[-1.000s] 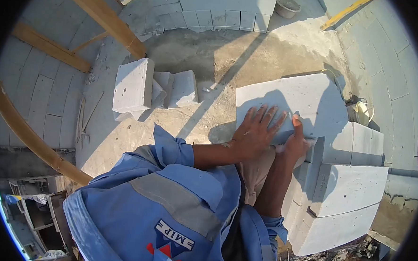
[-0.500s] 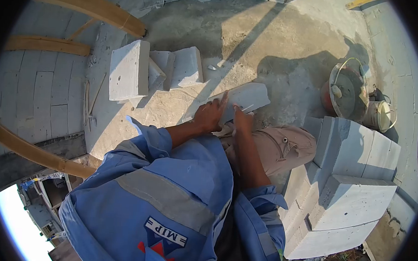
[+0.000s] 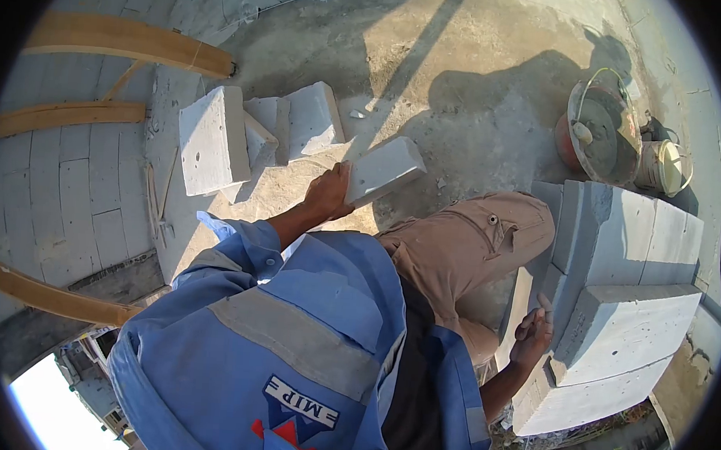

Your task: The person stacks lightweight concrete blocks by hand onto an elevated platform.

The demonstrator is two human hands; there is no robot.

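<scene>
My left hand point(image 3: 327, 192) grips the near left end of a small grey-white lightweight concrete block point(image 3: 386, 171), fingers over its edge. This block lies tilted on the floor in front of my bent leg. My right hand point(image 3: 532, 336) is off to the right, beside a stack of larger pale blocks point(image 3: 628, 333). Its fingers are curled, and a short, pale, slim shape juts up from them; I cannot make out what it is.
More pale blocks point(image 3: 216, 142) lean together on the floor at the left. A bucket of grey mortar point(image 3: 599, 144) and a smaller pail point(image 3: 661, 169) stand at the right. Wooden beams point(image 3: 133, 44) cross the left side, near block walls.
My right hand has left the small block and moved right and toward me, to the stack. The small block has shifted left and nearer, with my left hand now at its end.
</scene>
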